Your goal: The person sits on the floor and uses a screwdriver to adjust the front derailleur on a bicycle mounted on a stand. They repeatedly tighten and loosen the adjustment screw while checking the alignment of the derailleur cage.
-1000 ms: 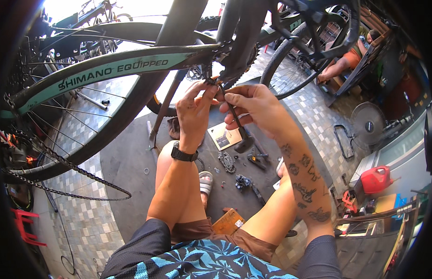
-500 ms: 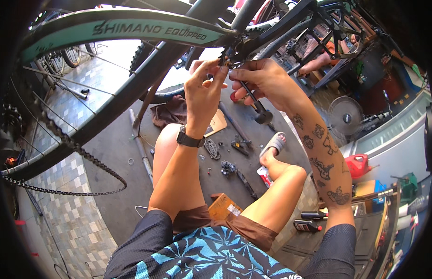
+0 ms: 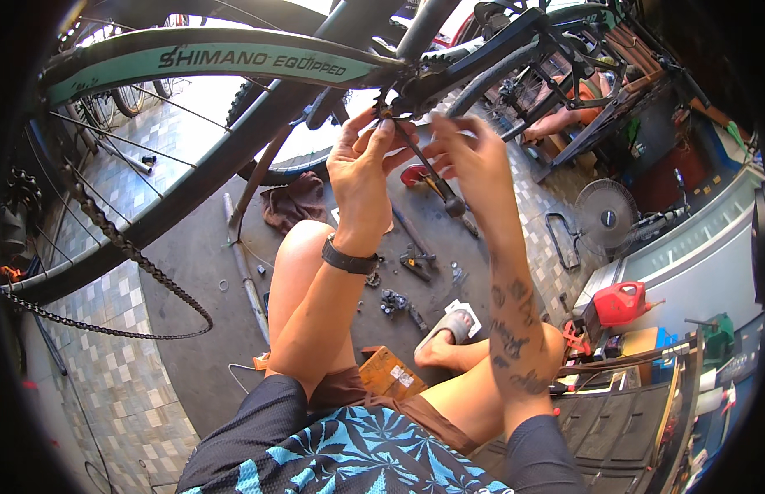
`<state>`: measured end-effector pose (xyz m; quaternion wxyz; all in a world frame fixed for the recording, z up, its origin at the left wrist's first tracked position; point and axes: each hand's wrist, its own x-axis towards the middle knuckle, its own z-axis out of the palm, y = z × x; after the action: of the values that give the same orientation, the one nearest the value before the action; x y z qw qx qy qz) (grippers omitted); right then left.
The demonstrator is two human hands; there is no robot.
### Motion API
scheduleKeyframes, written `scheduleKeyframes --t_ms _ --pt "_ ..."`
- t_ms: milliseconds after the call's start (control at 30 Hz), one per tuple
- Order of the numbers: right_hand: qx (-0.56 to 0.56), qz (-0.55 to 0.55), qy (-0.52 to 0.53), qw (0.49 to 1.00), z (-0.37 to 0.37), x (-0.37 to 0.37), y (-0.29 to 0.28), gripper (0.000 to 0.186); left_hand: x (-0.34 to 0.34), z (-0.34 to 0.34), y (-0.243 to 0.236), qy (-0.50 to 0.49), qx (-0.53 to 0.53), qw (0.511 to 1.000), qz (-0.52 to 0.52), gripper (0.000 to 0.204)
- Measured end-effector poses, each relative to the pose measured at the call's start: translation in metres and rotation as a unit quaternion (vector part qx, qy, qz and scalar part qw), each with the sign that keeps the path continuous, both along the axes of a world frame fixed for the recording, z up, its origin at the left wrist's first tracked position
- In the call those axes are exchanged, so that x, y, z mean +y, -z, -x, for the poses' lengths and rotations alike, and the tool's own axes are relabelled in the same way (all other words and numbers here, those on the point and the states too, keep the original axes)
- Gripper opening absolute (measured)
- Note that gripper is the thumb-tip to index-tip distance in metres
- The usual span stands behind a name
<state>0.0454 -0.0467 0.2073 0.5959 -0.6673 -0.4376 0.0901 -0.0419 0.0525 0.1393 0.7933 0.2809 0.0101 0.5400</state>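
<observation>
Under the bicycle's bottom-bracket area (image 3: 419,82), my left hand (image 3: 359,173) is closed, thumb and fingers pinched at a small dark fitting (image 3: 385,112) partly hidden by them. A long dark tool (image 3: 455,206) hangs diagonally from there, its thin shaft running up into my left fingers and its bulky end lowermost. My right hand (image 3: 474,160) is beside the shaft with fingers apart and slightly curled, blurred; whether it touches the shaft is unclear. A loose chain (image 3: 176,292) dangles from the rear of the green-and-black bicycle.
Loose metal parts (image 3: 395,303), a brown rag (image 3: 293,198) and pipes lie on the dark mat around my legs. A wooden box (image 3: 382,370) is between my knees. At right stand a fan (image 3: 604,218), red canister (image 3: 621,303) and workbench. Another person (image 3: 555,115) sits in the background.
My right hand has loosened from the tool's shaft, its fingers lifting and spreading. My left hand stays at the fitting. The view has shifted, showing the bicycle higher than a second ago.
</observation>
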Motion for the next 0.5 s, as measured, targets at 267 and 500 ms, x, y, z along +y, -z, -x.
scheduleKeyframes --t_ms 267,500 --pt "0.582 -0.021 -0.201 0.788 0.046 -0.066 0.079 0.095 0.011 0.011 -0.01 -0.055 0.112 0.989 -0.08 0.026" --pt "0.673 -0.216 -0.367 0.605 0.046 -0.044 0.036 0.068 0.032 0.002 -0.01 -0.232 0.159 0.937 -0.207 0.025"
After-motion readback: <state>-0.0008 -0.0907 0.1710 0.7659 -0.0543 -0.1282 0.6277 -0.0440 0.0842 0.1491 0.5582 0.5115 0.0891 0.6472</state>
